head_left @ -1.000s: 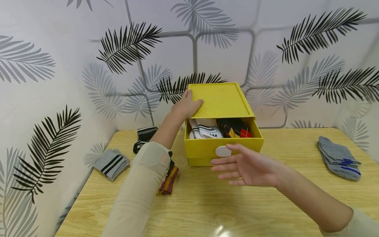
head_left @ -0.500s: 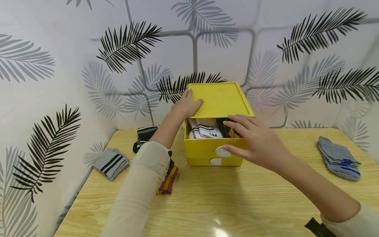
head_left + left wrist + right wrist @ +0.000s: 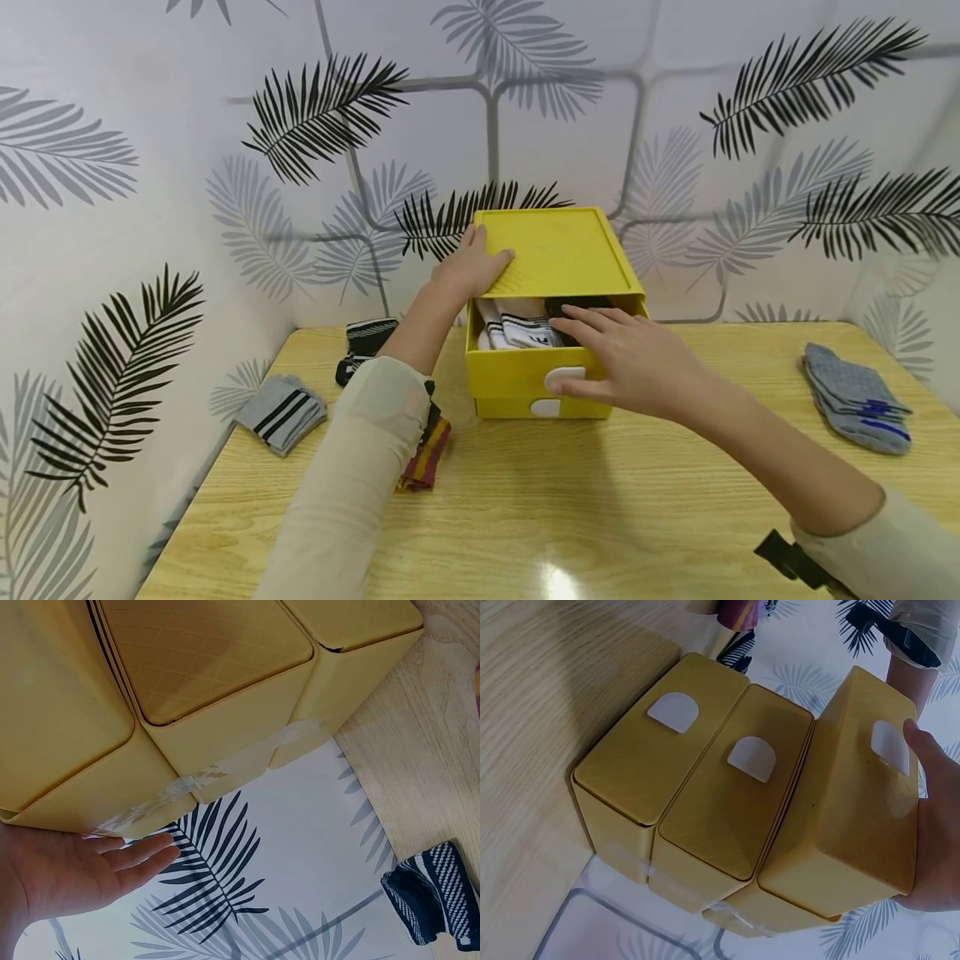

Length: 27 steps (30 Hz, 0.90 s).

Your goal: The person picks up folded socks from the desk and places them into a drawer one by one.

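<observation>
Brace yellow cabinet (image 3: 558, 250), near far edge of table (image 3: 712, 500), with your straight-fingered left hand (image 3: 471, 267), nothing gripped. Right hand (image 3: 633, 358) loosely spread over pulled-out drawer (image 3: 504, 372), gripping nothing: best press socks (image 3: 527, 333) flat first.

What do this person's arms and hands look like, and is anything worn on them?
The left hand and right hand are ungloved. The left sleeve and right sleeve are pale cream, ending partway down the forearms. A black attachment shows beside the right cuff; a dark, strap-like piece shows by the left sleeve.
</observation>
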### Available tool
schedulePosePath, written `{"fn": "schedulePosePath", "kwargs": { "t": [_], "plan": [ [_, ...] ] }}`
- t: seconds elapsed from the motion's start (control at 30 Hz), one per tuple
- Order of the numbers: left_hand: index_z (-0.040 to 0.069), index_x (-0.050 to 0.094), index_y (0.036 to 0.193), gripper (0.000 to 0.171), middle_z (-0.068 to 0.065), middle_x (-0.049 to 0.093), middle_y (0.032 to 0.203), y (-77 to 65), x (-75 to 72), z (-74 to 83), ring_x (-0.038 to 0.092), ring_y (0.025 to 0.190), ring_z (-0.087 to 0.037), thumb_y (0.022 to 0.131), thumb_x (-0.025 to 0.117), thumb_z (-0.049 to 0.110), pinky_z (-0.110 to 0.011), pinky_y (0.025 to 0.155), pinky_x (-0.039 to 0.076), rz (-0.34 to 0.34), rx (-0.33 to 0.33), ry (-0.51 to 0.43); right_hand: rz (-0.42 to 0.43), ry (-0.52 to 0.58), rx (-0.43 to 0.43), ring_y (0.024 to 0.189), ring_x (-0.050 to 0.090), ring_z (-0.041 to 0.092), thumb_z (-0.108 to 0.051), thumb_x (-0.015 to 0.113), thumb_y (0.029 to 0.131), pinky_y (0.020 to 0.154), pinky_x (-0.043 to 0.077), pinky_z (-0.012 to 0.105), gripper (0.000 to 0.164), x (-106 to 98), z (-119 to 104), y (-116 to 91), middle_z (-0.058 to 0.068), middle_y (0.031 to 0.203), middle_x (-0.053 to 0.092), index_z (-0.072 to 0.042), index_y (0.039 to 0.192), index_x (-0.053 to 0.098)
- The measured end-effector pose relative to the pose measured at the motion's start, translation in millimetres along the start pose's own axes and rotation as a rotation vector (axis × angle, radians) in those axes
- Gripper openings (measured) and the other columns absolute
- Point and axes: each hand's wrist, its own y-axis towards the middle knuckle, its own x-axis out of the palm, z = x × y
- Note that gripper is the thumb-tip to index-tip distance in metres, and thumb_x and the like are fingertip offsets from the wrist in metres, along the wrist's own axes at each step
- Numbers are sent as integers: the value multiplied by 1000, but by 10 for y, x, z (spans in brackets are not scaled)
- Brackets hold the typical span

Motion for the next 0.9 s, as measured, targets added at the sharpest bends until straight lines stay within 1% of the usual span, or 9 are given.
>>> {"fn": "schedulePosePath", "kwargs": {
  "t": [0.23,0.33,0.47,0.57,0.6,0.67,0.73,0.8,0.9],
  "plan": [
    [15,1,149,71,-3,-3,153,2,-10,-4,18,135,-29,96,30,51,-49,102,23,4,4,-8,-27,23,1,124,37,35,-68,45,82,93,34,55,79,-28,20,36,13,140,39,-12,138,44],
    [15,1,149,71,-2,-3,153,8,-4,-4,18,135,-29,96,30,51,-49,102,23,2,2,-7,12,25,-16,125,36,35,-66,47,83,97,30,54,77,-41,10,-9,13,139,40,-11,137,45],
    [15,1,149,71,-2,-3,153,11,8,-4,17,135,-29,96,30,51,-49,102,23,-2,4,-9,213,109,-82,121,41,29,-50,58,86,96,34,48,59,-60,-68,-137,9,131,49,-9,128,54],
    [15,0,149,71,-2,-4,153,9,12,-7,17,135,-30,95,30,51,-49,102,23,-5,7,-10,352,387,-150,106,53,20,-24,65,87,87,44,38,32,-38,-199,-259,2,117,58,-9,116,62],
    [15,0,149,71,-2,-4,153,9,13,-8,17,135,-30,95,30,51,-48,102,23,-7,9,-11,332,532,-158,102,55,17,-18,64,88,83,46,35,26,-22,-252,-299,1,113,61,-9,112,64],
    [15,0,149,71,-2,-4,153,4,11,-9,17,135,-29,95,30,51,-48,102,23,-8,13,-12,203,876,-147,94,58,17,-12,59,90,77,48,32,20,27,-343,-366,3,108,63,-5,108,65],
    [15,0,149,71,-2,-4,153,2,8,-9,17,135,-29,95,30,51,-48,102,23,-7,18,-15,-9,1209,-50,91,60,21,-16,52,95,75,50,33,23,96,-402,-410,8,108,63,-2,109,63],
    [15,0,149,71,-2,-5,153,-2,4,-8,17,135,-29,96,30,51,-48,102,23,-7,19,-17,-229,1475,97,96,59,25,-26,45,98,79,49,35,34,183,-412,-427,12,110,61,0,112,60],
    [15,0,149,71,-2,-4,153,-7,4,-4,17,135,-29,96,30,51,-48,103,23,-11,17,-20,-428,1769,255,100,57,27,-35,37,99,84,46,36,44,314,-351,-411,13,115,58,0,120,54]
  ]
}}
